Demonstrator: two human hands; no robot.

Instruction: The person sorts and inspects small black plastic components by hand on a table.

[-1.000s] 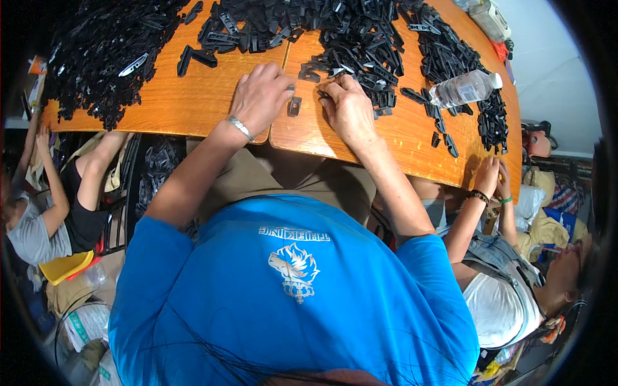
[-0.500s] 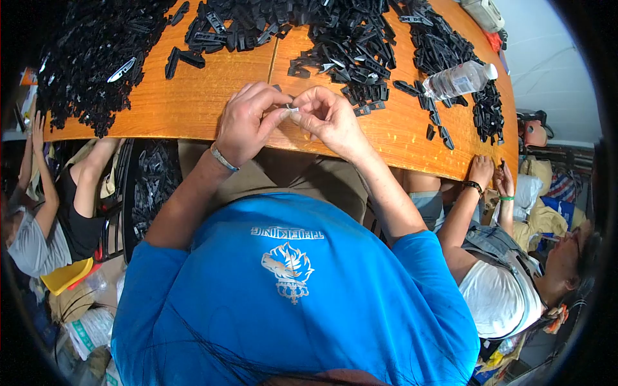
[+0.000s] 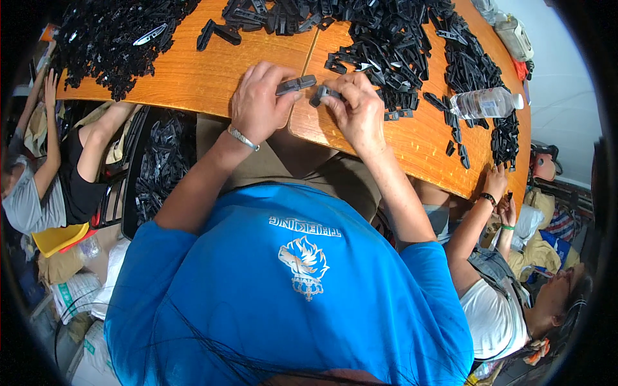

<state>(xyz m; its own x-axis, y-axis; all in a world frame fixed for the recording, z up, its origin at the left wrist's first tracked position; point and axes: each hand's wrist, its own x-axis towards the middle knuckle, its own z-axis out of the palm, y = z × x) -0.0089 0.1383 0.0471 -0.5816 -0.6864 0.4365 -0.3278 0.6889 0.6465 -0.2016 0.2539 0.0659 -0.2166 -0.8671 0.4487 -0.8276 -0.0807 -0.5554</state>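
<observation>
Over the near edge of the wooden table (image 3: 206, 83), my left hand (image 3: 257, 103) pinches an oblong black plastic part (image 3: 297, 84) between thumb and fingers. Close by on its right, my right hand (image 3: 360, 112) grips a shorter-looking black plastic piece (image 3: 322, 95), partly covered by the fingers. A small gap separates the two pieces. Just beyond my right hand spreads a heap of black clip-like parts (image 3: 386, 55), a few showing pale bits. Two longer black parts (image 3: 219, 33) lie beyond my left hand.
A heap of small black pieces (image 3: 109, 51) with a silver-and-black part (image 3: 150, 35) covers the far left. A clear bottle (image 3: 483, 103) lies on parts at right. A black bin of parts (image 3: 164, 164) stands below the table. Co-workers' hands (image 3: 496, 183) touch both table sides.
My hands were together around a small piece with a pale bit; now they are apart, each holding a black part. The view has shifted slightly.
</observation>
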